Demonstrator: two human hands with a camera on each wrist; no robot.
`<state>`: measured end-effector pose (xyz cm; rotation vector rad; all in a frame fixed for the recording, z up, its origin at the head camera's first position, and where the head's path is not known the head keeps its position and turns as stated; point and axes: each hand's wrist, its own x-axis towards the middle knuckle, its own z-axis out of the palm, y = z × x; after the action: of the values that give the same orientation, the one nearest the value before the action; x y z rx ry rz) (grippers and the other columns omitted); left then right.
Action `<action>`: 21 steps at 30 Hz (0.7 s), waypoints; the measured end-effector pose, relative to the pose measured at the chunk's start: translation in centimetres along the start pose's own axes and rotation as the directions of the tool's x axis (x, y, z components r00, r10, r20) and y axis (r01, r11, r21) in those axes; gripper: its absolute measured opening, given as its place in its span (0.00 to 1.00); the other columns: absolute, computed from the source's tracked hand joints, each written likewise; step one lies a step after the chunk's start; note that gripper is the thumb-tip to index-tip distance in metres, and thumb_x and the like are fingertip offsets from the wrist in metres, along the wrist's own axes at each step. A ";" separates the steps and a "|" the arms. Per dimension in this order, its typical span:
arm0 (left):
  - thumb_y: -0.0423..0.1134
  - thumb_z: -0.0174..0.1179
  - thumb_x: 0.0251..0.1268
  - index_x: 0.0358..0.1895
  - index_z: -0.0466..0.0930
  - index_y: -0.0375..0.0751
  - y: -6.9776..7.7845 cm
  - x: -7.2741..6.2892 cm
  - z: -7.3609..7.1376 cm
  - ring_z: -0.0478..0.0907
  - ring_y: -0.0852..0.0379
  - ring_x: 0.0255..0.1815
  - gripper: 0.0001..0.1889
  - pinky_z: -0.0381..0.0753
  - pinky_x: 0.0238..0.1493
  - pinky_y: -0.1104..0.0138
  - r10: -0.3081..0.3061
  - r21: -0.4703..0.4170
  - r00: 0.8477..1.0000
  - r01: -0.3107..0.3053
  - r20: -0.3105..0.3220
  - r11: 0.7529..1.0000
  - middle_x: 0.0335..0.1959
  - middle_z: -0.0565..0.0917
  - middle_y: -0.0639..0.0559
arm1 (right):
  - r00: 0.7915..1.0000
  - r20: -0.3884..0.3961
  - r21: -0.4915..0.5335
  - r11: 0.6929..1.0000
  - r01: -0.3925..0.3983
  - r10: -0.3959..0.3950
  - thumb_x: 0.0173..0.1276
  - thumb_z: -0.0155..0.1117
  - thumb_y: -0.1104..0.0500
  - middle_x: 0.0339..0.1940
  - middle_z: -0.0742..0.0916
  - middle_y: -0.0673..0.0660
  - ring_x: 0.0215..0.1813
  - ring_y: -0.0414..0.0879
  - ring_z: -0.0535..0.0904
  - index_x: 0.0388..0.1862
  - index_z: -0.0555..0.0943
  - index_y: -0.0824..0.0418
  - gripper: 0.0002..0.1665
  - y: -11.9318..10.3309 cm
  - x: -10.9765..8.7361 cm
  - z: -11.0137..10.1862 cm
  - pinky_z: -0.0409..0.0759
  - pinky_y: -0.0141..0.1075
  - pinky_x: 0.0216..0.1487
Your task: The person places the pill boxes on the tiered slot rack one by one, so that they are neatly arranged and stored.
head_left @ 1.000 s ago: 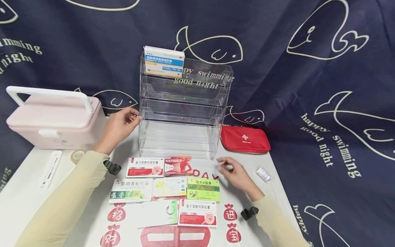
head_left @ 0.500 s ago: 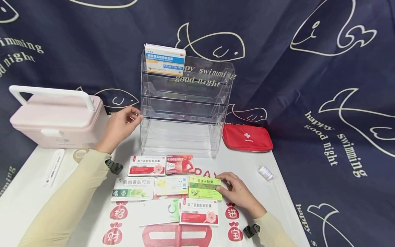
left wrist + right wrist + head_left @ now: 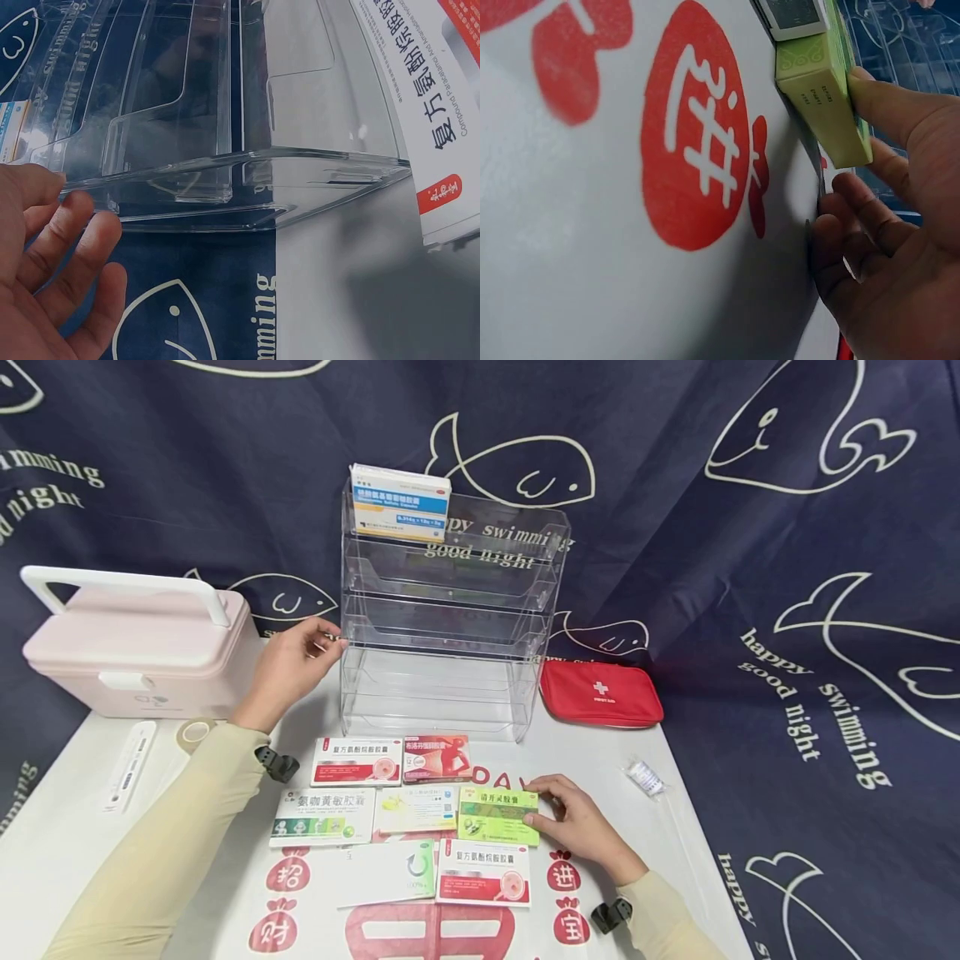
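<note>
Apparently green box (image 3: 498, 816) between thumb and fingers (image 3: 542, 790) of right hand (image 3: 581, 827)

The green box (image 3: 498, 816) lies packed among other boxes: a yellow box (image 3: 417, 810) is touching its left edge, a red-white box (image 3: 483, 872) sits just below. Only its right side is free, where the right hand (image 3: 573, 822) rests. Bare table (image 3: 660, 835) lies further right.

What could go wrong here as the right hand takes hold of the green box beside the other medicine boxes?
The green box lies tight against the red and white box and the pale yellow box, so lifting it may drag them out of line. The right hand pinches only its end, so it could slip. The left hand touches just the edge of the clear rack, which might shift.
</note>
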<state>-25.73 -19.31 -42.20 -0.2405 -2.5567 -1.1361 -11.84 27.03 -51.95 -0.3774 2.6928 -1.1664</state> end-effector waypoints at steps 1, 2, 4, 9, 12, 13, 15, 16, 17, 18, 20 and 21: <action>0.46 0.64 0.72 0.47 0.83 0.42 0.0 0.0 0.0 0.82 0.49 0.33 0.12 0.74 0.39 0.58 0.003 -0.001 1.000 -0.003 -0.003 1.000 0.34 0.86 0.47 | 1.000 0.001 0.022 1.000 -0.001 0.001 0.63 0.78 0.52 0.52 0.82 0.48 0.49 0.46 0.78 0.57 0.82 0.49 0.24 0.1 0.0 -0.1 0.78 0.40 0.48; 0.46 0.64 0.72 0.47 0.83 0.41 0.0 0.0 0.0 0.82 0.49 0.33 0.12 0.74 0.39 0.58 0.007 -0.003 1.000 -0.007 -0.005 1.000 0.34 0.86 0.47 | 1.000 0.004 0.045 0.999 -0.005 0.005 0.63 0.78 0.52 0.49 0.83 0.48 0.46 0.47 0.77 0.57 0.82 0.47 0.24 0.1 0.0 -0.1 0.77 0.38 0.45; 0.46 0.64 0.71 0.46 0.83 0.41 0.0 0.0 0.0 0.82 0.49 0.33 0.12 0.74 0.39 0.58 0.013 -0.007 1.000 -0.013 -0.008 1.000 0.34 0.87 0.46 | 1.000 0.009 0.086 0.996 -0.011 0.010 0.63 0.77 0.53 0.44 0.83 0.48 0.40 0.48 0.77 0.56 0.81 0.46 0.23 0.3 0.0 -0.2 0.76 0.36 0.40; 0.45 0.64 0.71 0.46 0.83 0.41 -0.1 0.0 0.0 0.82 0.49 0.33 0.11 0.74 0.39 0.58 0.007 -0.012 1.000 -0.007 -0.002 1.000 0.33 0.87 0.47 | 0.999 -0.033 0.160 0.987 -0.016 0.022 0.63 0.78 0.58 0.38 0.85 0.51 0.36 0.48 0.78 0.55 0.81 0.51 0.23 0.1 0.3 -0.3 0.77 0.34 0.37; 0.45 0.64 0.71 0.47 0.83 0.41 -0.1 -0.1 0.0 0.82 0.49 0.33 0.11 0.74 0.39 0.58 0.000 -0.014 1.000 0.000 0.002 1.000 0.33 0.86 0.47 | 0.993 -0.114 0.189 0.982 0.004 0.018 0.61 0.78 0.62 0.39 0.84 0.54 0.34 0.49 0.76 0.54 0.81 0.53 0.24 0.0 0.6 -0.1 0.76 0.33 0.35; 0.45 0.64 0.71 0.46 0.83 0.41 -0.1 -0.1 0.0 0.82 0.49 0.33 0.11 0.74 0.39 0.58 -0.001 -0.015 1.000 0.001 0.003 1.000 0.33 0.86 0.47 | 0.989 -0.145 0.199 0.980 0.018 0.011 0.60 0.79 0.64 0.39 0.84 0.54 0.34 0.50 0.76 0.54 0.81 0.54 0.24 0.1 0.7 -0.1 0.75 0.33 0.34; 0.45 0.64 0.71 0.46 0.83 0.41 -0.1 -0.1 0.0 0.82 0.49 0.33 0.11 0.74 0.39 0.58 -0.002 -0.015 1.000 0.002 0.005 1.000 0.33 0.86 0.47 | 0.980 -0.200 0.213 0.975 0.060 -0.016 0.58 0.79 0.67 0.41 0.83 0.55 0.33 0.54 0.75 0.53 0.80 0.56 0.25 0.3 0.9 0.2 0.74 0.32 0.32; 0.45 0.64 0.71 0.46 0.83 0.41 -0.1 -0.1 0.0 0.82 0.49 0.33 0.12 0.74 0.39 0.58 -0.002 -0.016 1.000 0.002 0.006 1.000 0.33 0.86 0.47 | 0.974 -0.223 0.223 0.971 0.088 -0.037 0.58 0.78 0.69 0.42 0.83 0.56 0.32 0.57 0.74 0.53 0.80 0.58 0.25 0.4 1.0 0.3 0.73 0.32 0.32; 0.45 0.64 0.71 0.46 0.83 0.41 -0.1 -0.1 0.0 0.82 0.49 0.33 0.12 0.74 0.39 0.58 -0.002 -0.016 1.000 0.002 0.007 1.000 0.33 0.86 0.47 | 0.969 -0.241 0.233 0.966 0.115 -0.057 0.57 0.78 0.70 0.43 0.83 0.58 0.32 0.60 0.74 0.53 0.80 0.60 0.26 0.5 1.0 0.4 0.73 0.32 0.32; 0.46 0.64 0.71 0.46 0.83 0.41 -0.1 -0.1 0.0 0.82 0.49 0.33 0.12 0.74 0.39 0.58 -0.004 -0.014 1.000 0.004 0.008 1.000 0.33 0.86 0.47 | 0.964 -0.254 0.241 0.960 0.139 -0.076 0.57 0.77 0.72 0.44 0.83 0.59 0.32 0.62 0.73 0.53 0.79 0.62 0.26 0.6 1.0 0.5 0.74 0.32 0.31; 0.46 0.64 0.71 0.46 0.83 0.41 -0.1 -0.1 0.1 0.82 0.49 0.33 0.12 0.74 0.39 0.58 -0.007 -0.015 1.000 0.007 0.009 1.000 0.33 0.86 0.48 | 0.957 -0.267 0.256 0.949 0.184 -0.114 0.56 0.76 0.75 0.46 0.82 0.61 0.32 0.64 0.73 0.52 0.78 0.65 0.25 0.5 1.0 0.6 0.75 0.32 0.32; 0.46 0.64 0.71 0.46 0.83 0.41 -0.1 -0.1 0.1 0.82 0.49 0.33 0.12 0.74 0.39 0.58 -0.008 -0.017 1.000 0.008 0.008 1.000 0.33 0.86 0.47 | 0.954 -0.269 0.261 0.943 0.204 -0.132 0.56 0.75 0.76 0.48 0.82 0.62 0.33 0.64 0.74 0.52 0.78 0.66 0.25 0.3 0.9 0.6 0.77 0.33 0.33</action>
<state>-25.69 -19.36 -42.38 -0.2394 -2.5580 -1.1630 -12.64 26.57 -52.63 -0.4514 2.6749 -1.7352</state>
